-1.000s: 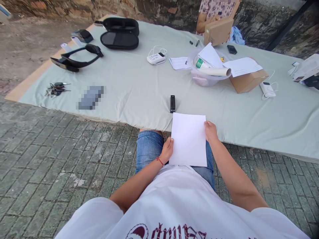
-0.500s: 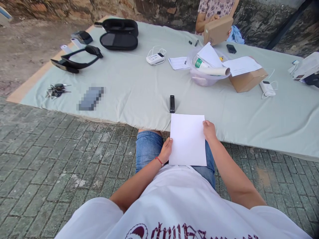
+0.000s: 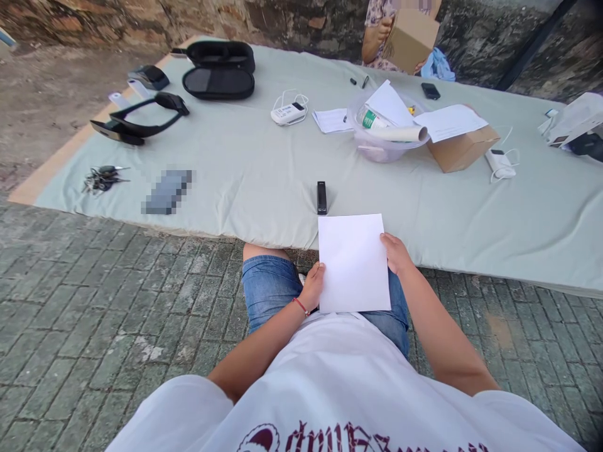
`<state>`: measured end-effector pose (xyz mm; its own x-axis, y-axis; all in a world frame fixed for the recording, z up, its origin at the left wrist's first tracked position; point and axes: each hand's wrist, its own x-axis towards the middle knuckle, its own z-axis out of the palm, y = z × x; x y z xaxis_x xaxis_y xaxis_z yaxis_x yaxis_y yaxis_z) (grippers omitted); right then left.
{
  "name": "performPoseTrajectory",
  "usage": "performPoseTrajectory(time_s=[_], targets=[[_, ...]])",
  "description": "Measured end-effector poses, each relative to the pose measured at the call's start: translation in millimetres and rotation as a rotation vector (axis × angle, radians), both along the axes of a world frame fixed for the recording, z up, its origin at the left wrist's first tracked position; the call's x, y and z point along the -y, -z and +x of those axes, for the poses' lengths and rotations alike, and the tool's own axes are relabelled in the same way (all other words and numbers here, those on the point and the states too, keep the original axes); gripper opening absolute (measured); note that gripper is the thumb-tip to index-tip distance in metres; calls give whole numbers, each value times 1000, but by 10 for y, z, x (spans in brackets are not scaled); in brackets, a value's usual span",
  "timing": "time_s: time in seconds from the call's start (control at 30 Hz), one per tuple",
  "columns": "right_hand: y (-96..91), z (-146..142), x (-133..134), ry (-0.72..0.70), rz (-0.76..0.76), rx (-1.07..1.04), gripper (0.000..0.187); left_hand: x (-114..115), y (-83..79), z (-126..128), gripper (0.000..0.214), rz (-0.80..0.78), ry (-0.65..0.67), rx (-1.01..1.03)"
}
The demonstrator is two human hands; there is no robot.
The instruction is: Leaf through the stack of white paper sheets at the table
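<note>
**Gear laid out on grey cloth (image 3: 245, 169)**

A small black device (image 3: 321, 197) lies just beyond the grip. Far left of it sit keys (image 3: 100, 178) and a black headset (image 3: 136, 119). Ahead to the right, a clear tub (image 3: 384, 149) stands beside a cardboard box (image 3: 464, 150) topped with papers (image 3: 447, 122).

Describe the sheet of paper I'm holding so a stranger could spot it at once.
Find the long cloth-covered table; at its near edge, over a lap in denim shorts, is the sheet of paper. The left hand grips its left edge, the right hand its right. Unlike the papers by the plastic bowl farther back, it is blank and held in hands.
</note>
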<state>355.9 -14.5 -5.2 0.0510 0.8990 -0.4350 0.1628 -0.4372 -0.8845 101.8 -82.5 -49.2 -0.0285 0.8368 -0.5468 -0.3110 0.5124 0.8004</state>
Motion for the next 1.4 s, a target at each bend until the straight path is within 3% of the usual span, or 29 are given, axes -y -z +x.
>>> performPoseTrajectory(time_s=[0.1, 0.2, 0.5, 0.67, 0.9, 1.07, 1.23, 1.4], targets=[[-50, -16, 167, 89, -11, -188, 39, 16, -23, 14, 46, 9, -5, 7], [-61, -31, 320, 91, -65, -253, 38, 25, -54, 24, 42, -10, -14, -42], [133, -16, 441, 96, -8, -40, 43, 49, -143, 53, 42, -64, -65, -147], [134, 7, 450, 79, 2, -11, 38, 50, -111, 48, 34, -37, -37, -103], [6, 5, 607, 100, -128, -257, 40, 64, -77, 37, 29, -77, -44, -39], [39, -39, 817, 120, -168, -360, 45, 69, -65, 35, 30, -149, -66, -30], [78, -51, 912, 70, -35, -144, 50, 66, -85, -4, 36, -105, -33, -30], [-106, 60, 863, -75, 132, 164, 44, -110, -239, -35, 39, 148, 43, -5]])
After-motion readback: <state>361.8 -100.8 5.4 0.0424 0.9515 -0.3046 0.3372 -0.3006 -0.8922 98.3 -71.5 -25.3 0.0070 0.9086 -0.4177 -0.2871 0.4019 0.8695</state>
